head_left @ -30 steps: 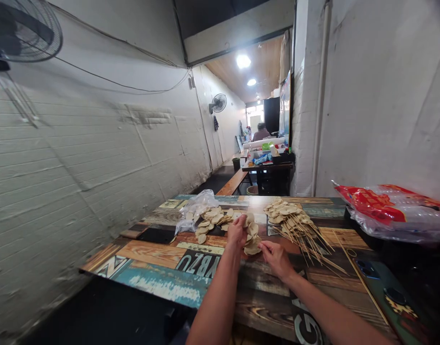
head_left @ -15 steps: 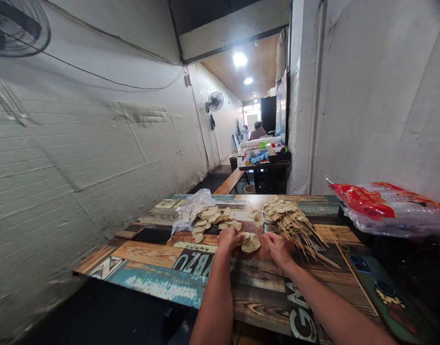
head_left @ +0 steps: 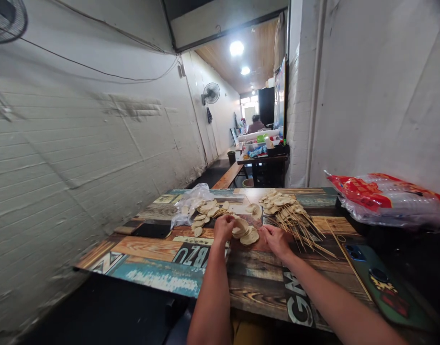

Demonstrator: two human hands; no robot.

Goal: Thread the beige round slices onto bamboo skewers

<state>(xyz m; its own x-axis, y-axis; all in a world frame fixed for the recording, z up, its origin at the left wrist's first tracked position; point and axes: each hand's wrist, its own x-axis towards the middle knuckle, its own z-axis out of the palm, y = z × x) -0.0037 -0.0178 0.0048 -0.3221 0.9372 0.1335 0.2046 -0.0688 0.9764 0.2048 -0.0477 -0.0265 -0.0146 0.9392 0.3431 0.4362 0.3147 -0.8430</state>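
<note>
My left hand (head_left: 225, 228) is closed in a pinch on a thin, round beige slice (head_left: 240, 224), which it holds tilted up. Just below and to the right lie a few overlapping slices (head_left: 250, 236) between my two hands. My right hand (head_left: 276, 241) is also pinched, its fingertips beside those slices; whatever is in them is too thin to make out. Beyond my left hand is a loose pile of slices (head_left: 205, 211) by a clear plastic bag (head_left: 196, 195). Past my right hand, slices threaded on thin wooden skewers (head_left: 289, 213) form a heap, sticks pointing toward me.
A patterned wood-plank table (head_left: 155, 278) carries everything. At right lie a green phone (head_left: 379, 282), a lone skewer (head_left: 352, 266) and a red-and-clear plastic package (head_left: 388, 196). A dark flat object (head_left: 151, 229) is at left. Farther back are a bench (head_left: 227, 176), a cluttered table and a seated person.
My left hand has lifted a slice up and tilted it beside the overlapping slices. My right hand stays nearly in place. The whole view has shifted slightly.
</note>
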